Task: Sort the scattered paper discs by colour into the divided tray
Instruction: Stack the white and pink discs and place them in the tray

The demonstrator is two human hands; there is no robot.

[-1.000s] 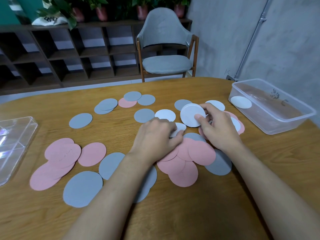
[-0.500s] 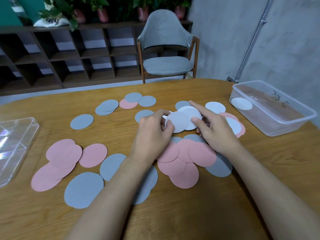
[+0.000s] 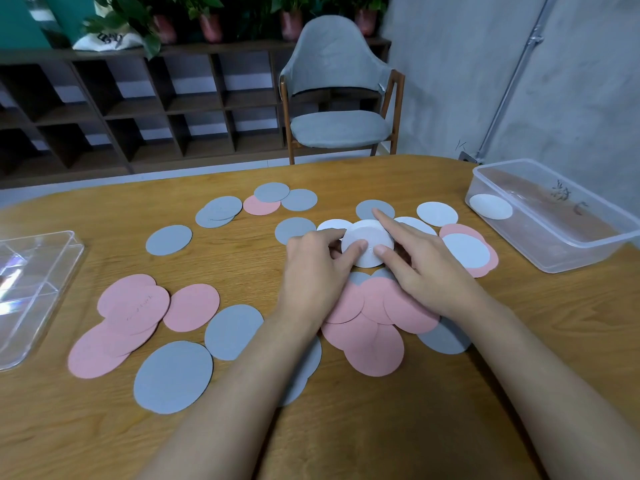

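Wooden table [image 3: 346, 427] in the foreground, with a dark open shelf unit [image 3: 138, 109] and a grey upholstered chair [image 3: 339, 129] behind it. At the right edge stands a clear tub [image 3: 588, 254] containing one white disc [image 3: 491, 206]; at the left edge lies the divided tray [image 3: 41, 292], transparent. Pink discs [image 3: 135, 313], grey discs [image 3: 173, 375] and loose white discs [image 3: 437, 213] lie scattered and overlapping across the tabletop between the two containers. At centre, the left hand [image 3: 311, 268] and right hand [image 3: 426, 268] together grip a small stack of white discs [image 3: 369, 237], each thumb pressed on its near edge, the right forefinger extended across its far side.
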